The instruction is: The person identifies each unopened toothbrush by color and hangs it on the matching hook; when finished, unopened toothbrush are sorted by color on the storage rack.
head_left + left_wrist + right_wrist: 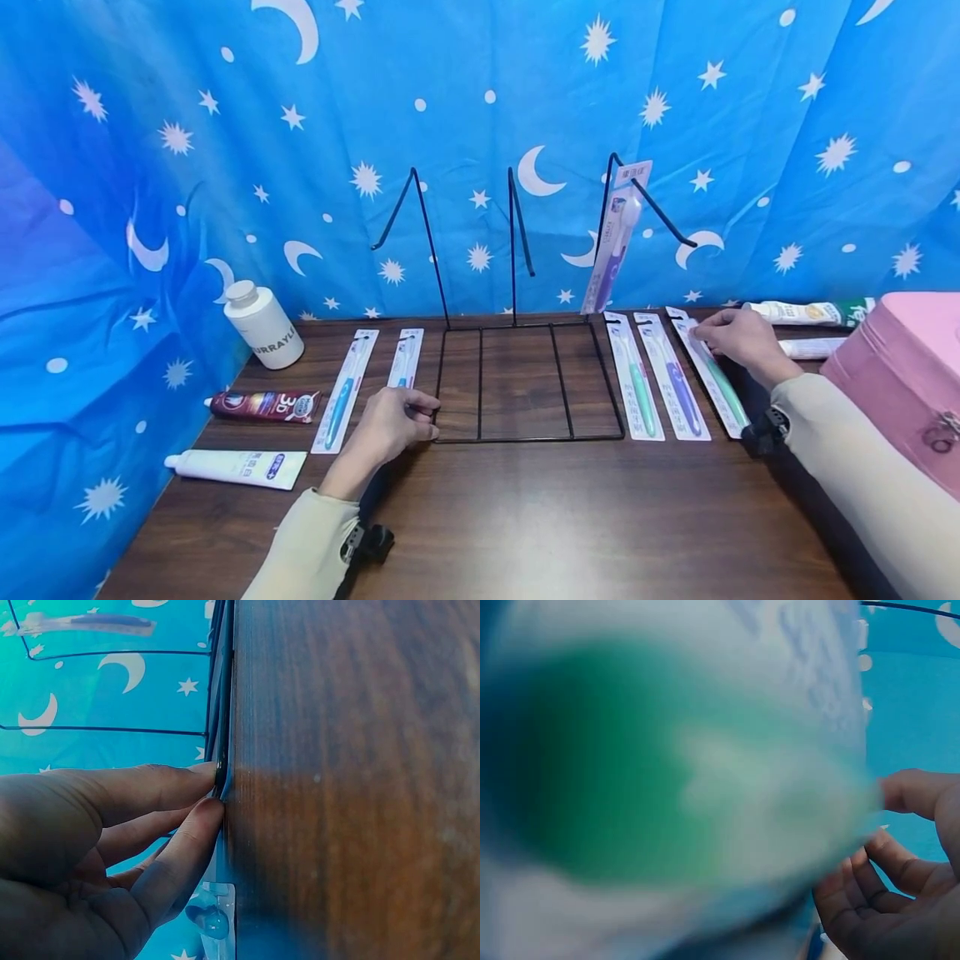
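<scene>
A black wire rack (480, 383) with several upright hooks stands on the table. My left hand (393, 423) pinches the front left corner of its base between thumb and fingertips, as the left wrist view shows close up. At the right, my right hand (742, 342) grips the upper part of a packaged green toothbrush (726, 392), whose top end is tipped up from the table. In the right wrist view that package (630, 765) is large and blurred. A packaged purple toothbrush (611, 250) hangs on the rack's right hook. The middle and left hooks bear nothing.
Beside the rack lie a green toothbrush (636, 379), a purple one (677, 379) and two blue ones (347, 392), all packaged. A white bottle (264, 327), a red toothpaste tube (262, 407) and a white tube (240, 468) are at left. A pink case (892, 375) and tubes flank the right arm.
</scene>
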The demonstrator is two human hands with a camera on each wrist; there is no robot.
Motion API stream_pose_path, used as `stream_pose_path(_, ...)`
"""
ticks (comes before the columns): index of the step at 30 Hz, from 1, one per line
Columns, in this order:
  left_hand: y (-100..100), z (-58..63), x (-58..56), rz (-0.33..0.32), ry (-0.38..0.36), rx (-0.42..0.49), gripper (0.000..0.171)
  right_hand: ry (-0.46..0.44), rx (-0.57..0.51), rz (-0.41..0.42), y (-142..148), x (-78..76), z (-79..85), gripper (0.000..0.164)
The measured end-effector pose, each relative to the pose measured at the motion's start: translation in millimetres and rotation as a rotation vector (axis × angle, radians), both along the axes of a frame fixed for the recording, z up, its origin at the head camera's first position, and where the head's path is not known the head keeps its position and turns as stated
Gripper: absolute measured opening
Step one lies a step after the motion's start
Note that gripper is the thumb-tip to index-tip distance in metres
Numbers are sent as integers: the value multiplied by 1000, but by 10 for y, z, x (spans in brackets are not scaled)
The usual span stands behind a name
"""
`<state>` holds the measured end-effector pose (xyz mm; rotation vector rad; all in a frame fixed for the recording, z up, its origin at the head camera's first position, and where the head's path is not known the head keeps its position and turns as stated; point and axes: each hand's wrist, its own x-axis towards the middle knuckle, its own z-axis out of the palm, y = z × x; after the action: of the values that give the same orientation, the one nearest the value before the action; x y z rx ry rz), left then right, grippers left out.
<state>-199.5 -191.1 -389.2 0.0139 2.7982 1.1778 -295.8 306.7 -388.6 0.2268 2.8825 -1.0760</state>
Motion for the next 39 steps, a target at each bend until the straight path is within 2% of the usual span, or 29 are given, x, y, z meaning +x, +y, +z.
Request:
stream_pose_path(5, -3, 19, -1, 2, -9, 9, 30, -39, -125, -30, -19, 54, 156, 59)
stream_pose_path(8, -7, 21, 4, 3, -19, 12, 31, -30, -151, -31, -24, 129, 291, 65)
stream_pose_path(14, 1, 33, -7, 6, -3, 14, 31, 155, -140, -8, -75, 334, 600, 64)
stream_pose_path(19, 16, 26, -14, 4, -10, 9, 30, 266, -115, 8, -121, 647, 806, 69)
stream_pose_path(24, -4, 5, 17, 0, -15, 9, 29, 353, -151, 14, -233, 943, 945, 59)
stream_pose_path(28, -42, 16, 40, 4, -10, 4, 29, 440, -204, 11, -411, 1105, 1082, 52)
stream_pose_path(33, -49, 17, 39, 12, 21, 9, 29, 557, -306, 47, -625, 1310, 1307, 47)
stream_pose_path(39, -21, -19, 54, -21, 28, 19, 29, 634, -285, 79, -897, 1631, 1511, 49)
